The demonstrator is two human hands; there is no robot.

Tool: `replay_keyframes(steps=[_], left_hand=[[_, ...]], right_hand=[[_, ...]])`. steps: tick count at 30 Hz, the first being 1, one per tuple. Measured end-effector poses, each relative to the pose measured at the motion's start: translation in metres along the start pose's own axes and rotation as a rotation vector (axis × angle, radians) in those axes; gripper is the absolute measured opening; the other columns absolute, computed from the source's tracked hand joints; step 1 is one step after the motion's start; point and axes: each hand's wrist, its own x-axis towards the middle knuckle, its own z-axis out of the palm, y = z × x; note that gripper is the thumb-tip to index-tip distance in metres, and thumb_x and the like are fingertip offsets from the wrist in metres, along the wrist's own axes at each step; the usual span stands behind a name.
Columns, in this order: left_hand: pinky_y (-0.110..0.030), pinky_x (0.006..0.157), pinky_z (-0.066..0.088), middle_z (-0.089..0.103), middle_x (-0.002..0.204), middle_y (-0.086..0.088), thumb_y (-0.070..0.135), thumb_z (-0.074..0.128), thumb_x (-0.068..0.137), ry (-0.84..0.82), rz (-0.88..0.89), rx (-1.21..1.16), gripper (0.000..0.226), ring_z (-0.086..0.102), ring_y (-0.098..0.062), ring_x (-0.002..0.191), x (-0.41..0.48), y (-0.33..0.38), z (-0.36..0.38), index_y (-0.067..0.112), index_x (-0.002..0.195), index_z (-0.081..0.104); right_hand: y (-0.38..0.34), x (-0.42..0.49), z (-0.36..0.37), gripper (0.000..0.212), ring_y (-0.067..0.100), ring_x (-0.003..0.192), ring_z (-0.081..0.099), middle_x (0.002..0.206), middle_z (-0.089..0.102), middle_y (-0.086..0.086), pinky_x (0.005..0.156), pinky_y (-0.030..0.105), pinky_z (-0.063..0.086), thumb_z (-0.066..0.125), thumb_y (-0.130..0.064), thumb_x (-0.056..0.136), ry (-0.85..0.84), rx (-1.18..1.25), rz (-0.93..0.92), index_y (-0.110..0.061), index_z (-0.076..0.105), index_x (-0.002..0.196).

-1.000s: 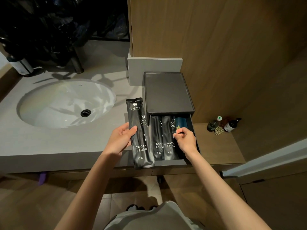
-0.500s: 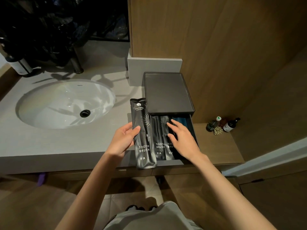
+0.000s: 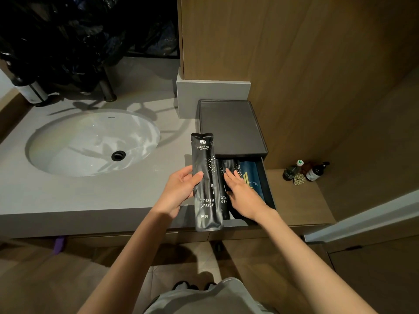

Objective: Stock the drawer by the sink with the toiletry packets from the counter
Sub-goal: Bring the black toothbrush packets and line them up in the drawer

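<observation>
Grey cloth of the person's shirt sits lowest in view, and two bare arms reach forward from it over the counter edge.

The left hand grips a black toothbrush packet, with the thumb pressed across its front and the fingers curled behind. It holds the packet nearly upright just left of the open drawer, and the packet's lower end hangs past the counter lip. I cannot tell whether the packet touches the drawer's side.

The right hand lies palm down inside the drawer. Its fingers are straight and close together, resting on the black packets lying there and gripping nothing. One of those drawer packets shows part of its white lettering beside the hand. A blue packet with gold marks lies along the drawer's right side, partly under the hand.

The drawer is pulled out of a dark box, whose flat tray top has a raised rim. The box stands at the right end of the grey counter, against a wood-panelled wall.

Left of it lies the white oval sink with a black drain. Behind the sink rises a dark faucet base, and a labelled bottle stands at the far left. A cluster of small bottles stands on the lower wooden ledge to the right.
</observation>
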Motion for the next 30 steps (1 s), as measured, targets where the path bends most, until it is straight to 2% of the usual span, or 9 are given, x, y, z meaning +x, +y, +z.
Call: replay_keyframes(steps=[4, 7, 11, 15, 18, 20, 23, 26, 30], left_hand=[[-0.011, 0.059, 0.052, 0.071, 0.101, -0.004, 0.013, 0.053, 0.096, -0.010, -0.009, -0.007, 0.023, 0.068, 0.001, 0.070, 0.001, 0.002, 0.008, 0.018, 0.116, 0.061], [-0.014, 0.065, 0.055, 0.071, 0.105, -0.002, 0.012, 0.056, 0.094, -0.015, -0.012, -0.017, 0.026, 0.069, -0.004, 0.080, 0.004, 0.001, 0.015, 0.017, 0.119, 0.061], [-0.021, 0.069, 0.056, 0.073, 0.103, 0.002, 0.013, 0.063, 0.089, -0.058, -0.014, -0.035, 0.029, 0.069, -0.008, 0.088, 0.010, 0.003, 0.032, 0.018, 0.118, 0.064], [-0.019, 0.063, 0.054, 0.068, 0.089, 0.010, 0.016, 0.070, 0.085, -0.067, 0.007, -0.013, 0.025, 0.067, 0.001, 0.083, 0.015, 0.012, 0.052, 0.029, 0.106, 0.065], [-0.021, 0.065, 0.058, 0.070, 0.087, 0.001, 0.013, 0.065, 0.088, -0.114, 0.057, -0.018, 0.031, 0.070, -0.005, 0.076, 0.020, 0.012, 0.061, 0.021, 0.119, 0.063], [-0.021, 0.069, 0.058, 0.070, 0.084, -0.003, 0.015, 0.058, 0.093, -0.076, 0.160, 0.140, 0.032, 0.067, -0.006, 0.071, 0.024, 0.007, 0.061, 0.017, 0.125, 0.059], [-0.016, 0.076, 0.052, 0.067, 0.083, 0.001, 0.019, 0.055, 0.094, 0.003, 0.397, 0.647, 0.035, 0.058, 0.002, 0.069, 0.031, -0.012, 0.053, 0.019, 0.128, 0.058], [-0.030, 0.102, 0.042, 0.062, 0.125, 0.002, 0.025, 0.055, 0.093, -0.066, 0.511, 1.042, 0.042, 0.057, -0.013, 0.114, 0.040, -0.030, 0.047, 0.022, 0.135, 0.051], [-0.034, 0.103, 0.021, 0.037, 0.151, 0.010, 0.042, 0.049, 0.094, -0.186, 0.570, 1.355, 0.051, 0.033, -0.012, 0.136, 0.049, -0.039, 0.051, 0.030, 0.143, 0.040]], right_hand=[[-0.007, -0.008, -0.021, 0.047, 0.020, 0.145, 0.025, 0.155, 0.031, 0.004, 0.116, 0.025, 0.015, 0.040, -0.007, 0.100, 0.182, 0.245, 0.037, -0.011, 0.036, 0.146], [-0.019, -0.022, -0.042, 0.031, 0.022, 0.104, 0.065, 0.120, 0.067, -0.001, 0.093, 0.029, 0.047, 0.045, -0.016, 0.099, 0.433, 0.628, 0.142, -0.017, 0.061, 0.125], [-0.025, -0.037, -0.058, 0.019, 0.015, 0.081, 0.070, 0.092, 0.074, 0.006, 0.082, 0.029, 0.056, 0.060, -0.018, 0.092, 0.379, 0.980, 0.195, -0.014, 0.067, 0.109], [-0.019, -0.042, -0.062, 0.011, 0.018, 0.076, 0.069, 0.083, 0.073, 0.015, 0.075, 0.031, 0.058, 0.068, -0.012, 0.086, 0.439, 1.077, 0.265, -0.006, 0.071, 0.094], [-0.005, -0.046, -0.067, 0.006, 0.015, 0.073, 0.070, 0.079, 0.074, 0.009, 0.071, 0.030, 0.058, 0.067, -0.010, 0.086, 0.457, 1.101, 0.331, -0.009, 0.073, 0.087], [0.009, -0.050, -0.071, 0.009, 0.009, 0.066, 0.068, 0.072, 0.074, 0.000, 0.063, 0.024, 0.056, 0.065, -0.007, 0.086, 0.457, 1.087, 0.386, -0.010, 0.074, 0.086], [0.026, -0.057, -0.075, 0.012, 0.010, 0.067, 0.067, 0.077, 0.074, -0.001, 0.062, 0.024, 0.056, 0.063, -0.004, 0.086, 0.376, 1.038, 0.467, -0.009, 0.074, 0.086], [0.040, -0.058, -0.072, 0.012, 0.021, 0.090, 0.069, 0.099, 0.074, 0.005, 0.084, 0.038, 0.057, 0.065, -0.008, 0.085, 0.284, 0.921, 0.535, -0.006, 0.075, 0.092], [0.046, -0.058, -0.064, 0.010, 0.019, 0.094, 0.069, 0.091, 0.075, 0.002, 0.093, 0.040, 0.053, 0.069, -0.013, 0.083, 0.265, 0.753, 0.581, -0.015, 0.076, 0.090]])
